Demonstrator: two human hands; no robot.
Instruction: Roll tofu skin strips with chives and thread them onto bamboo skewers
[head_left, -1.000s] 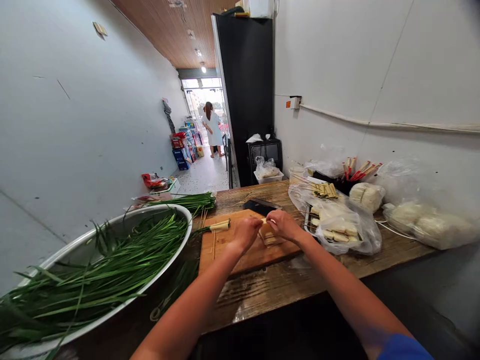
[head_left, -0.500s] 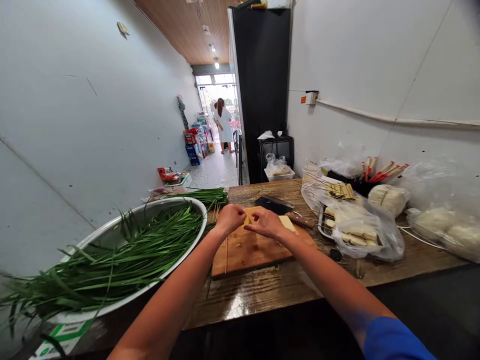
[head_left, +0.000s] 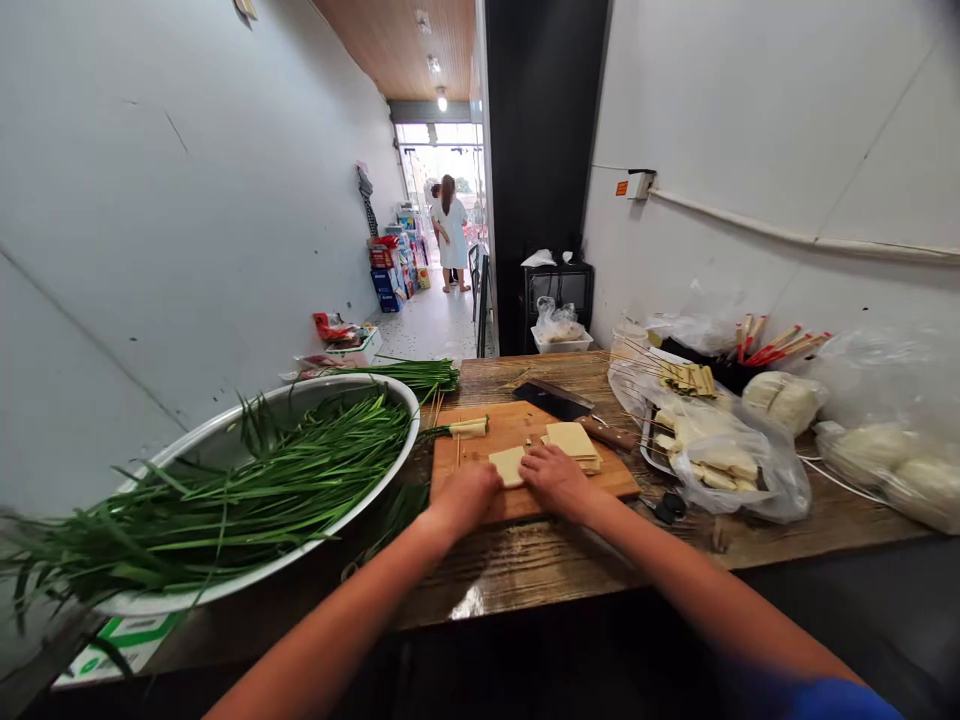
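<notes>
My left hand [head_left: 465, 495] and my right hand [head_left: 555, 480] rest at the near edge of a wooden cutting board [head_left: 615, 478]. Both pinch a pale square tofu sheet [head_left: 508, 464] that lies flat on the board between them. A small stack of the same sheets [head_left: 574, 442] sits just beyond my right hand. A rolled sheet with green chive ends [head_left: 469, 428] lies at the board's far left. A dark cleaver [head_left: 559, 400] rests at the far edge.
A big metal bowl [head_left: 187, 460] full of green chives stands to the left, with a chive bundle [head_left: 405, 372] behind it. To the right are a bagged tray of tofu pieces [head_left: 712, 455], skewers, chopsticks [head_left: 772, 345] and bagged white lumps [head_left: 885, 455]. A person stands far down the corridor.
Both hands have come down from the board's middle to its near edge and laid a sheet flat. The view has shifted, and the sheet stack and the roll now show.
</notes>
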